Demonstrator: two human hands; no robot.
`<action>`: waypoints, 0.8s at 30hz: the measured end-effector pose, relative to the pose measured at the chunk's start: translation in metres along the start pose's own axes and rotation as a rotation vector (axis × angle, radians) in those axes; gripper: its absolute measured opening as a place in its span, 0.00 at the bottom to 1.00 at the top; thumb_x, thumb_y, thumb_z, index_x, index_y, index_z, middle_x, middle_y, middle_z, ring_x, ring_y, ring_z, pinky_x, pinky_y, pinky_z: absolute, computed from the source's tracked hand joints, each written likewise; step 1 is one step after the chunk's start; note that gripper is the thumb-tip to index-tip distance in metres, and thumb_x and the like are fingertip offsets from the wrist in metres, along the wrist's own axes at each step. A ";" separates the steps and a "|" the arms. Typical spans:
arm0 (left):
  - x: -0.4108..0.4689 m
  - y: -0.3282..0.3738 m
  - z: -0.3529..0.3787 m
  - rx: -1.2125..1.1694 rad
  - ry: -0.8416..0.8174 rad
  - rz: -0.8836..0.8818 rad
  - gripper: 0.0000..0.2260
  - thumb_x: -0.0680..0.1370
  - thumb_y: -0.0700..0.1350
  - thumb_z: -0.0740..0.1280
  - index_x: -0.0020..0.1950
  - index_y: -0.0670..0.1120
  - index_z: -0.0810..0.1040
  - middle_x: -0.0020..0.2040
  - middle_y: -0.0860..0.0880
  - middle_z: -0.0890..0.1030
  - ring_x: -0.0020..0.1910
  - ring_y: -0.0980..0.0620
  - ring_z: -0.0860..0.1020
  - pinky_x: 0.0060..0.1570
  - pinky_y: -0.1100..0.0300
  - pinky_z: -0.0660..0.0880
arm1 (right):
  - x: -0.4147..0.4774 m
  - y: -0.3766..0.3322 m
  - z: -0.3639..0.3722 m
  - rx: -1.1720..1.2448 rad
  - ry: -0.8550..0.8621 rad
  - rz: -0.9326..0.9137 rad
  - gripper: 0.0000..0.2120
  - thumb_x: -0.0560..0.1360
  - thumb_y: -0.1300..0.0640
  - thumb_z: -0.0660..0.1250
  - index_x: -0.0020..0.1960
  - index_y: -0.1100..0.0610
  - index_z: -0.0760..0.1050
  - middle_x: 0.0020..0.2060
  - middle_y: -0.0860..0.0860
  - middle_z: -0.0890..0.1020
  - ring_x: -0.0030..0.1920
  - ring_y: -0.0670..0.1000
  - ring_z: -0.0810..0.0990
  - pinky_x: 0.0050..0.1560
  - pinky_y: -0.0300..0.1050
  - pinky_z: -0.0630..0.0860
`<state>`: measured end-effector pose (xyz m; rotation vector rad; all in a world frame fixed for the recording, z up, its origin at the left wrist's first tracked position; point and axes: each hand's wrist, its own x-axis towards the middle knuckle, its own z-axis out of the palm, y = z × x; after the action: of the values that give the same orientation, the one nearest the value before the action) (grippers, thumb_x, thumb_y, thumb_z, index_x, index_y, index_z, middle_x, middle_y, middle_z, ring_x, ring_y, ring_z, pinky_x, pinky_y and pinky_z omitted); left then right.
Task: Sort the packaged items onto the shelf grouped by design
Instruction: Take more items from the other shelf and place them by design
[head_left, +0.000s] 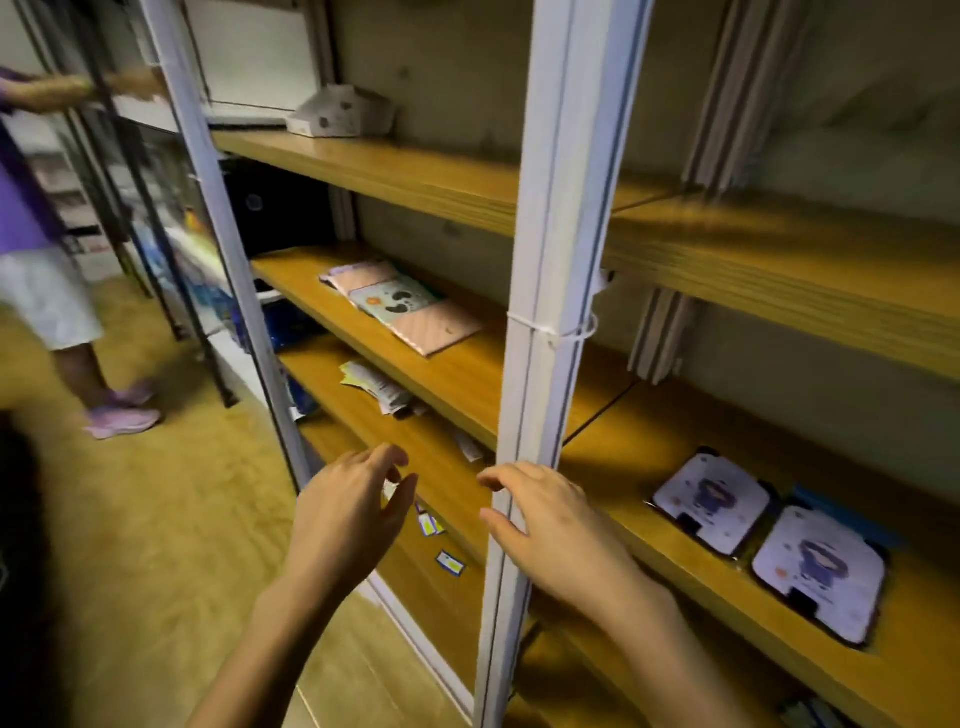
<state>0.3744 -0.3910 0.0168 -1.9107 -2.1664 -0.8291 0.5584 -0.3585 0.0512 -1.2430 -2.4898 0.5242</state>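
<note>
My left hand (347, 512) and my right hand (550, 525) hover in front of the wooden shelf (457, 384), fingers spread, holding nothing. The right hand sits just before the white upright post (550, 260). Two square packages with a purple figure (711, 501) (818, 571) lie side by side on the shelf to the right. A pile of pink packages with a footprint design (402, 312) rests on the middle board at the left. Loose white packets (376, 387) lie on the board below, and small blue and yellow cards (449, 563) lie lower still.
A white patterned box (340, 111) stands on the top board. Another person in a purple top and pink shoes (122, 415) stands at the left by a dark metal rack (156, 234). The floor is wood.
</note>
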 end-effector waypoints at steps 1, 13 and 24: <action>0.002 -0.010 -0.004 0.001 0.015 -0.010 0.07 0.74 0.50 0.66 0.49 0.49 0.77 0.39 0.51 0.81 0.39 0.48 0.79 0.31 0.60 0.66 | 0.008 -0.006 0.004 -0.010 -0.005 -0.015 0.18 0.79 0.49 0.57 0.68 0.46 0.64 0.64 0.43 0.71 0.65 0.45 0.68 0.61 0.42 0.68; 0.058 -0.151 -0.039 0.020 -0.033 0.078 0.11 0.77 0.52 0.61 0.55 0.51 0.75 0.47 0.54 0.81 0.42 0.56 0.76 0.31 0.70 0.64 | 0.132 -0.082 0.061 -0.049 0.038 0.133 0.19 0.78 0.47 0.58 0.68 0.46 0.64 0.66 0.44 0.71 0.66 0.46 0.69 0.62 0.45 0.71; 0.129 -0.234 -0.022 -0.016 -0.117 0.193 0.13 0.77 0.54 0.58 0.58 0.52 0.73 0.48 0.55 0.81 0.47 0.54 0.78 0.38 0.63 0.72 | 0.211 -0.111 0.090 -0.075 0.093 0.355 0.20 0.77 0.46 0.60 0.68 0.47 0.65 0.65 0.46 0.72 0.65 0.49 0.71 0.60 0.47 0.73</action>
<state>0.1230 -0.2992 0.0203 -2.1849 -1.9996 -0.7189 0.3206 -0.2659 0.0449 -1.7117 -2.2401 0.4453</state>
